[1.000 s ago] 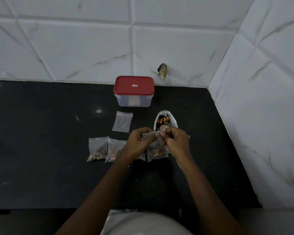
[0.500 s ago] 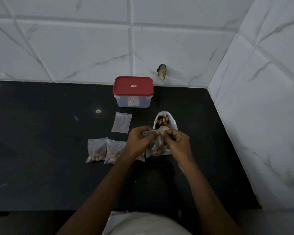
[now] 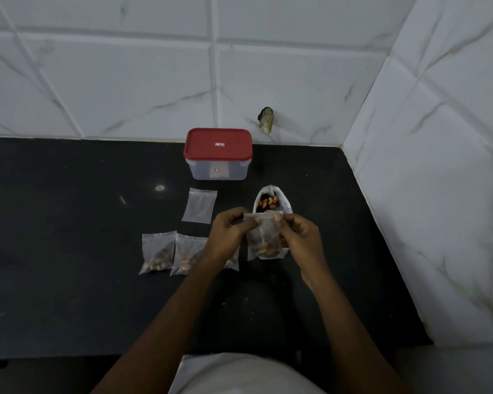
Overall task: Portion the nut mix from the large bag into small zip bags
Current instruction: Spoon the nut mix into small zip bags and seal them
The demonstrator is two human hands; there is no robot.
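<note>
Lowest in the frame, your two forearms rise from the bottom edge and meet just right of centre, above the black countertop [image 3: 69,280]. Your left hand [image 3: 227,236] and right hand [image 3: 300,237] both pinch the top edge of one small zip bag [image 3: 264,234], thumbs in front and fingers curled behind it. The thumb tips sit close together near the middle of the strip.

That strip is what the coming move depends on. Its long axis runs left to right across the frame, level between your two grips. The bag hangs down from it, with its portion of nut mix [image 3: 266,250] gathered at the bottom. Whether the zip is pressed closed along its whole length cannot be told from here. If it is not, each thumb would likely slide outward along that line.

Left of your left hand, a row of filled bags [image 3: 157,251] lies flat, one of them partly hidden by that hand. Your left hand is therefore the nearer one for setting this bag down there. Above the row lies an empty bag [image 3: 199,205].

Just behind your hands stands the large bag [image 3: 285,205], mouth open, with nuts showing inside. Farther back, against the tiled wall, sits a clear container [image 3: 218,169] with a red lid.
</note>
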